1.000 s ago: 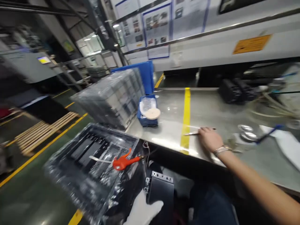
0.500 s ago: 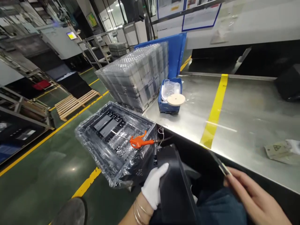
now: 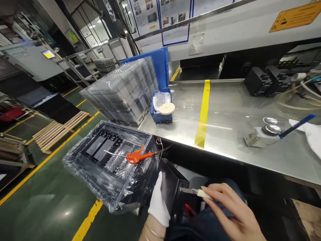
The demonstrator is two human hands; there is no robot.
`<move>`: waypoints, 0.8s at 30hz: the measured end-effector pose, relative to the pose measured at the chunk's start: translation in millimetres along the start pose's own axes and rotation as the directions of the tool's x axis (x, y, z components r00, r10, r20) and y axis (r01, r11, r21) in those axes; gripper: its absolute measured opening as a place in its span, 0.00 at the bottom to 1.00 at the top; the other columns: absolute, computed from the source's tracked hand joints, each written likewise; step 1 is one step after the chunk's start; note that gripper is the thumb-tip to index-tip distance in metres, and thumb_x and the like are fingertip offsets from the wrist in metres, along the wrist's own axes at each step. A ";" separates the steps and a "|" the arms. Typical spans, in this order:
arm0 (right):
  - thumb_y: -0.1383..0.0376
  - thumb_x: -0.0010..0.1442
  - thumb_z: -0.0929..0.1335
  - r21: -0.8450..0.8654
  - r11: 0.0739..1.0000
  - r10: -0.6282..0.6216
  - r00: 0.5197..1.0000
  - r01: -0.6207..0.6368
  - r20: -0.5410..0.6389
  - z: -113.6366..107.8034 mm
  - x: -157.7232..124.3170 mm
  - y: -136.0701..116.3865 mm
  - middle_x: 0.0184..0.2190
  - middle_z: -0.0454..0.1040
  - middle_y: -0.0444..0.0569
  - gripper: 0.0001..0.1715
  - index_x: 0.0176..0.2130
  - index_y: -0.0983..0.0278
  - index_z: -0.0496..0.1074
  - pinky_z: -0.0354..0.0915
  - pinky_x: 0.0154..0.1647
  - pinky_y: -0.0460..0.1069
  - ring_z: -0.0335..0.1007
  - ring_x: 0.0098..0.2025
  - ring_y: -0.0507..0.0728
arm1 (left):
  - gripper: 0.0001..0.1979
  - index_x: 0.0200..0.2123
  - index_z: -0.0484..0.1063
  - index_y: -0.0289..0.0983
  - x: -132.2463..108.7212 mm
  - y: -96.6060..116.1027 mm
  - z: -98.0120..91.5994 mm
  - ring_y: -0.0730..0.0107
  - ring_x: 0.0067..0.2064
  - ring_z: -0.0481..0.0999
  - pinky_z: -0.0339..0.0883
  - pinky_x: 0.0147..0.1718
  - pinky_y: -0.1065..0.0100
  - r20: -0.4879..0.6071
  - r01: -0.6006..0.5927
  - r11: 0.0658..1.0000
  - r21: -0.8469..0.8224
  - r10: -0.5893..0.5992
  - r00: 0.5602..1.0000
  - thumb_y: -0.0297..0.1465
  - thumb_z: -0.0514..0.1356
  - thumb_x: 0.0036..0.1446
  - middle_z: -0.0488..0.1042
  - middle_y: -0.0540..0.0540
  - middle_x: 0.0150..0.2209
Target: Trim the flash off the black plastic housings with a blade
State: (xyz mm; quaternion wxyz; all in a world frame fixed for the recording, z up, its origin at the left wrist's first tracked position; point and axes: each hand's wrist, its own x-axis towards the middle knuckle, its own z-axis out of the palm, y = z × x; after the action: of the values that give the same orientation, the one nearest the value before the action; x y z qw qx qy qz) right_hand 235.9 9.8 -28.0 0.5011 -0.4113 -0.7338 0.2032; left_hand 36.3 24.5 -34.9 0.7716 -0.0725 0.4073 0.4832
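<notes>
My left hand (image 3: 157,201), in a white glove, grips the side of a black moulded plastic part (image 3: 172,185) held upright over my lap. My right hand (image 3: 229,211) is bare and pinches a small knife (image 3: 194,191) with a cream handle. Its metal blade points left and touches or nearly touches the black part's edge. A red piece (image 3: 189,210) shows low behind the part, though I cannot tell what it is. Left of my hands, an orange air blow gun (image 3: 136,157) lies on a plastic-wrapped black tray (image 3: 107,167).
A stainless steel table (image 3: 225,113) with a yellow stripe runs ahead, holding a blue crate (image 3: 160,113) with a pale disc, metal caps and black units. A tall wrapped stack of trays (image 3: 122,90) stands beside it. Green floor and a wooden pallet (image 3: 60,130) lie left.
My right hand has come from the steel table to my lap with the knife in it. The black part now stands more upright, and the view has steadied.
</notes>
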 end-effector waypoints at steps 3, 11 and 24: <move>0.63 0.69 0.67 -0.029 0.998 0.054 0.998 -0.055 -0.034 -10.8 -3.3 3.3 0.35 0.79 0.47 0.10 0.47 0.60 0.78 0.73 0.40 0.39 0.80 0.37 0.51 | 0.17 0.38 0.84 0.42 4.5 7.7 -16.7 0.72 0.65 0.68 0.51 0.66 0.78 0.178 -0.011 1.000 -0.014 0.013 0.984 0.47 0.61 0.63 0.84 0.53 0.38; 0.61 0.69 0.67 0.103 0.986 0.104 0.961 -0.134 0.257 -28.5 -8.2 -19.4 0.30 0.81 0.41 0.09 0.40 0.56 0.79 0.73 0.36 0.37 0.80 0.31 0.50 | 0.21 0.52 0.79 0.37 0.5 19.6 -35.2 0.64 0.60 0.74 0.54 0.66 0.69 0.534 0.095 0.995 -0.032 -0.063 0.843 0.44 0.62 0.64 0.78 0.50 0.53; 0.56 0.70 0.65 0.181 0.966 0.074 0.864 -0.187 0.498 -24.6 -1.6 -35.5 0.22 0.77 0.42 0.19 0.31 0.58 0.78 0.72 0.26 0.40 0.76 0.23 0.51 | 0.17 0.41 0.84 0.43 -9.3 23.8 -28.5 0.61 0.52 0.80 0.56 0.66 0.63 0.427 0.030 0.999 -0.043 -0.009 0.904 0.45 0.72 0.50 0.84 0.51 0.41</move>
State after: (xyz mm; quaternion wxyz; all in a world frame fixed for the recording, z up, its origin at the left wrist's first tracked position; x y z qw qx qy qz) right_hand 244.2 -14.9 6.6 0.3279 -0.3370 -0.7790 0.4148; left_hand -0.7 16.1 -40.5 0.8448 0.0125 0.2161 0.4894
